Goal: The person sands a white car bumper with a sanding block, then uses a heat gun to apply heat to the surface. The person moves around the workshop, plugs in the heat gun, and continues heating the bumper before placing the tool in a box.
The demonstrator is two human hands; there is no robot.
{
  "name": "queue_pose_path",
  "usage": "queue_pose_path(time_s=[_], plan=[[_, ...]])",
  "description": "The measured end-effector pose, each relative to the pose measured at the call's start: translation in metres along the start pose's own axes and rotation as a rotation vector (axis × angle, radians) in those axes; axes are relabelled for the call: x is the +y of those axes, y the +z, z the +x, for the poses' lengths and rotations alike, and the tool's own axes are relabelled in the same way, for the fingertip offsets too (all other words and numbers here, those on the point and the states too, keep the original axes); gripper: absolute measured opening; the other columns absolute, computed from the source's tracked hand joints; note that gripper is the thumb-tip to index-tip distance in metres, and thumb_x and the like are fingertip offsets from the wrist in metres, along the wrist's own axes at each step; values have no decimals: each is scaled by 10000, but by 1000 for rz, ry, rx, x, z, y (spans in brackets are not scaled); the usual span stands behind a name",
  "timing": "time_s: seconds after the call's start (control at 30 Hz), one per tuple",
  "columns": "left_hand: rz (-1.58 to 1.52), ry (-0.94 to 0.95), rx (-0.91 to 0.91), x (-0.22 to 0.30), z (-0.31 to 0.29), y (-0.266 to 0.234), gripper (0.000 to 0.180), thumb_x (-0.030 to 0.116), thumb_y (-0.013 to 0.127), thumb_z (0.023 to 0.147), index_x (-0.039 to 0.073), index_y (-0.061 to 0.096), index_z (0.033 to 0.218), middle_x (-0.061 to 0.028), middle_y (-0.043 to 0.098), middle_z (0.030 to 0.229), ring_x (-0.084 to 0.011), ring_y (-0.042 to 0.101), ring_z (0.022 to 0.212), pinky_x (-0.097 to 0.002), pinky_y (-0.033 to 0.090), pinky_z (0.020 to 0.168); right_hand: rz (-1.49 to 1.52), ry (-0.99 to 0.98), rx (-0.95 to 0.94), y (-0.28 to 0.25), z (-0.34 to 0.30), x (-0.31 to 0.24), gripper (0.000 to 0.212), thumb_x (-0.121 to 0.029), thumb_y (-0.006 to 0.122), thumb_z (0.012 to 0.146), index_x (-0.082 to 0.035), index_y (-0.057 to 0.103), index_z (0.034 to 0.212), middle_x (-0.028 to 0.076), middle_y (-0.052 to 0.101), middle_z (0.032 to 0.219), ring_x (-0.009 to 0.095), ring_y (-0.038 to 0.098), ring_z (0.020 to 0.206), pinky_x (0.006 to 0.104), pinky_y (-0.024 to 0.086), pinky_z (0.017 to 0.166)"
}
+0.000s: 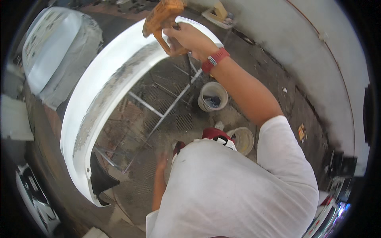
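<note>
My right hand (184, 37) is wrapped round the handle of an orange pistol-grip power tool (162, 18), whose exact kind I cannot make out. It is held up over the far end of a long, curved white car bumper (89, 81). Grey, scuffed patches run along the bumper's inner face, and a black piece (102, 178) hangs at its near left end. Beneath it stands a thin metal frame (162, 113). My left hand (161, 162) hangs low beside my body, away from the bumper; its fingers are blurred.
Two buckets stand on the floor, one pale bucket (213, 96) with something dark inside and another (243, 141) by my legs. A masked white panel (53, 47) is at far left. Right of me runs a pale wall (317, 51). Vehicles show at both lower edges.
</note>
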State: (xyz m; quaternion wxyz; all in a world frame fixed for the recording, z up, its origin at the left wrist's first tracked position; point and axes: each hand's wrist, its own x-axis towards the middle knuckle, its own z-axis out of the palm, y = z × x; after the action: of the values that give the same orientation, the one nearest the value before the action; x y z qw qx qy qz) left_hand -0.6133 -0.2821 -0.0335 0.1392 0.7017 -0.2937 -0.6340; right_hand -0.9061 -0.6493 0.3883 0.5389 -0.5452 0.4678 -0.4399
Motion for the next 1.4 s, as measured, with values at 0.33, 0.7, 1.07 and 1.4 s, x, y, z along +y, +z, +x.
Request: queue_pose_path(time_s=[0.33,0.7,1.07,1.4], plan=[[300,922,444,332,21,249,703,414,773,943,64,490,1482,-288,436,1535,-474,390,1447,-586,306,1200,330,-23,106,-170,-47,46,365,-232,697,1002,76,591,1168,86,666,842,137,644,640,309,553,573],[389,318,783,280,104,314,514,617,673,960,147,707,1165,-188,511,1473,-435,454,1380,-571,370,1145,103,-216,159,-396,-84,23,305,-232,703,982,46,641,1091,65,676,827,131,650,679,318,547,620],[149,251,770,281,150,366,641,642,464,1059,82,618,1330,-185,692,1276,-381,632,1211,-487,474,1051,183,154,-148,-493,-68,85,305,-237,705,1002,3,601,1159,16,615,822,100,593,640,275,508,605],[305,311,880,407,178,459,437,472,589,1059,82,646,1246,-196,739,1133,-396,693,1072,-483,514,959,-111,243,-191,-644,62,145,445,-244,700,993,62,551,1280,19,614,750,77,579,604,273,479,557]])
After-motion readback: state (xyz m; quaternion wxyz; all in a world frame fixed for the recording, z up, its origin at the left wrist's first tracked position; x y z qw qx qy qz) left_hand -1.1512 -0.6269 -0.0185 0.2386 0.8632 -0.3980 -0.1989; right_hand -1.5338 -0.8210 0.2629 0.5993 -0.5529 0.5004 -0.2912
